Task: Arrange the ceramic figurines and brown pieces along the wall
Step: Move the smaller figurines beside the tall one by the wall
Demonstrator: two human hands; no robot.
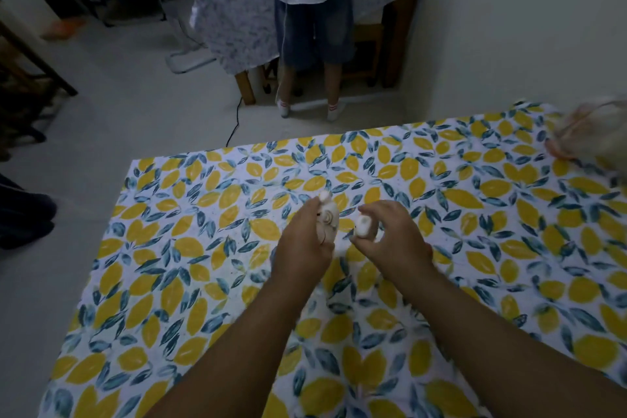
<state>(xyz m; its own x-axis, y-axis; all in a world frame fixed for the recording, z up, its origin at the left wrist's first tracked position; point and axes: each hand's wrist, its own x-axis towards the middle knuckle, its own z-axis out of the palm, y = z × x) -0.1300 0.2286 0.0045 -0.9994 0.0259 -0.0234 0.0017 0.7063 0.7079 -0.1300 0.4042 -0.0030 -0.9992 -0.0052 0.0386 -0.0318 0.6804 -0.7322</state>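
From my head view, both my hands are out over the middle of the table (176,248), close together but not touching. My left hand (305,244) is wrapped round a pale figurine (327,217), fingers closed on its side so that its rounded top pokes out above my knuckles. My right hand (390,234) pinches a smaller white piece (362,226) between thumb and fingertips, a light hold that I think suits something this small. I seem to hold the two lifted off the lemon-print cloth rather than resting on it, though blur makes that hard to judge.

The wall (526,27) runs along the far right side of the table, well apart from my hands, so both pieces have yet to be carried there. A blurred, pale bag-like thing (590,132) lies near the wall at the table's far right corner; I cannot tell what it holds. I see no brown pieces. Beyond the table a person (312,10) stands at another table.
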